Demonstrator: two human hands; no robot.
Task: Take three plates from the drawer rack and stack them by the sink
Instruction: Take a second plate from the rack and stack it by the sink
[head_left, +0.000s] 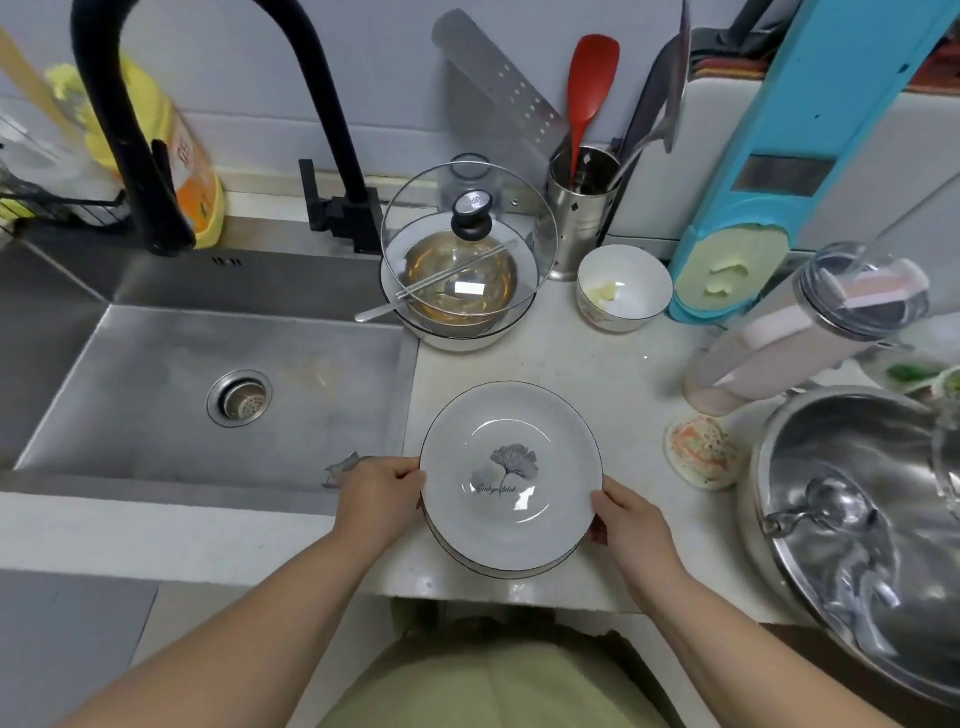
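1. The fingers of the left hand (382, 491) curl over the left rim of the top plate (511, 475), thumb above and the other fingers tucked below; the fingers of the right hand (626, 522) clamp the right rim the same way, so both hands are closed on the plates and neither is free.

2. The plates sit as a stack (498, 564) near the front edge of the counter (613, 374), just beside the right wall of the sink (218, 395); under the top plate, with its grey leaf print, a second dark-rimmed edge shows, and perhaps a third; I cannot tell the exact count from this view.

3. I judge the task close to its end: the stack is already in its place by the sink, and what seems left is to let go, or to square the plates up; whether the stack rests fully on the counter or hangs just above it I cannot tell; the drawer rack is out of view, so I cannot check whether it needs closing.

4. Both wrists are turned inward and the forearms come up from the bottom of the view, meeting at the plates in a narrow V; the elbows are out of the picture.

5. Well apart from the stack stand a bowl with a glass lid (467, 254), a small white bowl (623, 288) and a large steel basin (862, 519) to the right.
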